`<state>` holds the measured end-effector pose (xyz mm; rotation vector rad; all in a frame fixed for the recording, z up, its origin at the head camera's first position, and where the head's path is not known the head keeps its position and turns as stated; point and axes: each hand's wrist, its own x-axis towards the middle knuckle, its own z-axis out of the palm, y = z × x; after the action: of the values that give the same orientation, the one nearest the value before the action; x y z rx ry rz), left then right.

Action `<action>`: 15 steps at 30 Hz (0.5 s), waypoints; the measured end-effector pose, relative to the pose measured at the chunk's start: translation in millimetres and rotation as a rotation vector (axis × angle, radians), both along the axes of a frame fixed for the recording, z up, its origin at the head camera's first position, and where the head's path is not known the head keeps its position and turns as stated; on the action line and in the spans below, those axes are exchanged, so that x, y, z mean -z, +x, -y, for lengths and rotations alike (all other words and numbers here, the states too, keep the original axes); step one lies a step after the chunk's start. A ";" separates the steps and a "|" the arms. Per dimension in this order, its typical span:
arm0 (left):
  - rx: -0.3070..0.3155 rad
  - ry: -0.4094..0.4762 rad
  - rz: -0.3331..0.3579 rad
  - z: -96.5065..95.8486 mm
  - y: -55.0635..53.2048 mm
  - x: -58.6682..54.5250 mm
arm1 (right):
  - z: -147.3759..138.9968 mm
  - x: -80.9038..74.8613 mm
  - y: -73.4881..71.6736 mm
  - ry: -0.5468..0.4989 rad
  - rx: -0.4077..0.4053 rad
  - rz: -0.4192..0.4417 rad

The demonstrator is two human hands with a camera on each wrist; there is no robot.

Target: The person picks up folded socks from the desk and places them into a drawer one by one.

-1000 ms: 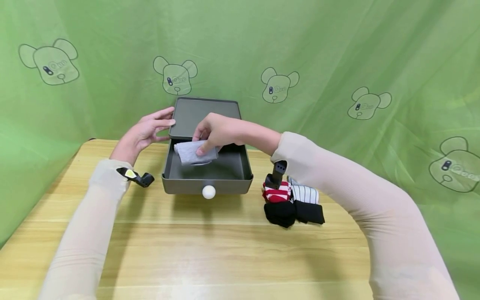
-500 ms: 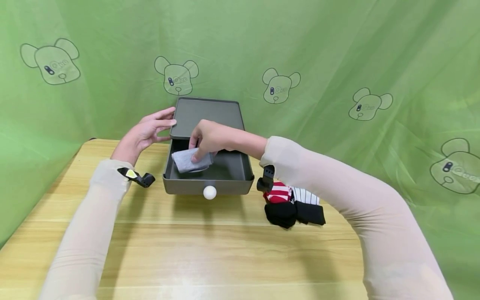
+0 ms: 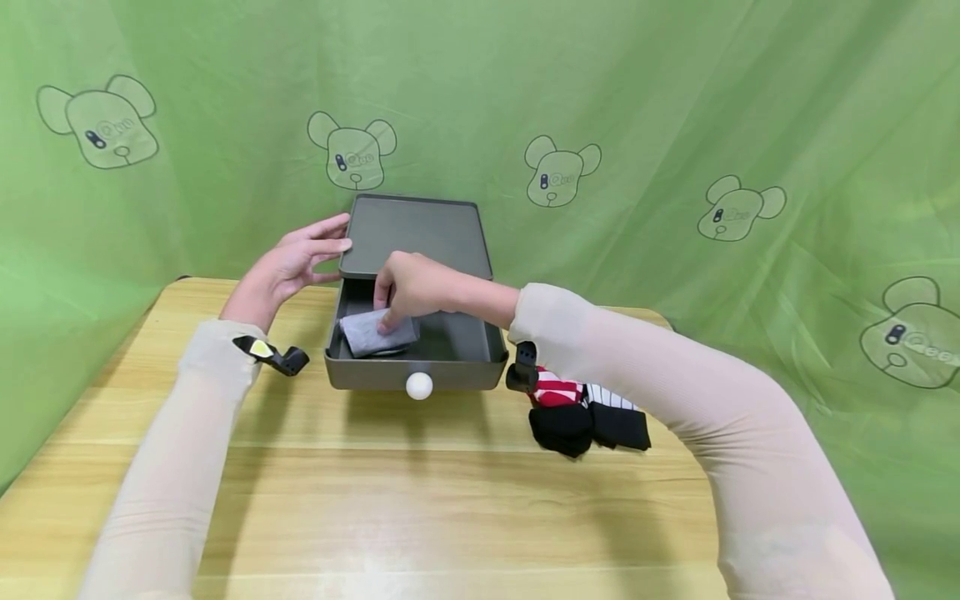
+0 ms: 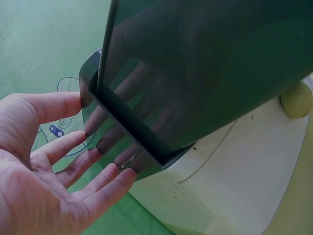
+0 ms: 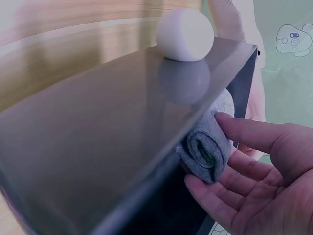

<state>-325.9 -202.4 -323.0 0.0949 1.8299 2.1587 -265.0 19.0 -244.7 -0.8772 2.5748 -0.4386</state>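
My right hand pinches a folded grey sock between thumb and fingers, inside the front left corner of a pulled-out dark grey drawer. In the right wrist view the sock shows its rolled end, close behind the drawer front, with the thumb on one side and fingers on the other. At the box's left side, my left hand has its fingers spread, fingertips against the casing. The left wrist view shows these fingertips right at the dark glossy side wall.
A white round knob sticks out from the drawer front. Right of the drawer lie folded pieces on the wooden table: a red-and-white striped one, a white striped one and black ones. A green curtain hangs behind.
My right hand has lowered the grey sock toward the front left corner of the drawer, moving left and nearer to me. The left hand stays at the casing.
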 end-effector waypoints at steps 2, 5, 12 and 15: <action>0.002 -0.005 -0.002 0.0 0.1 -0.3 | 0.0 0.4 -0.3 0.007 0.000 -0.006; 0.003 -0.004 -0.001 0.0 -0.3 -0.4 | 0.4 0.6 -1.1 0.028 -0.005 -0.019; 0.009 0.001 -0.002 0.0 -0.4 -0.1 | 3.7 -1.5 -1.7 0.121 -0.040 -0.075; 0.009 0.003 -0.001 0.3 -0.2 0.2 | 5.3 -2.1 -0.7 0.152 -0.045 -0.100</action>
<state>-326.0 -202.7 -323.2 0.1045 1.8232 2.1559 -265.7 13.6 -242.6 -0.9217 2.6321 -0.1868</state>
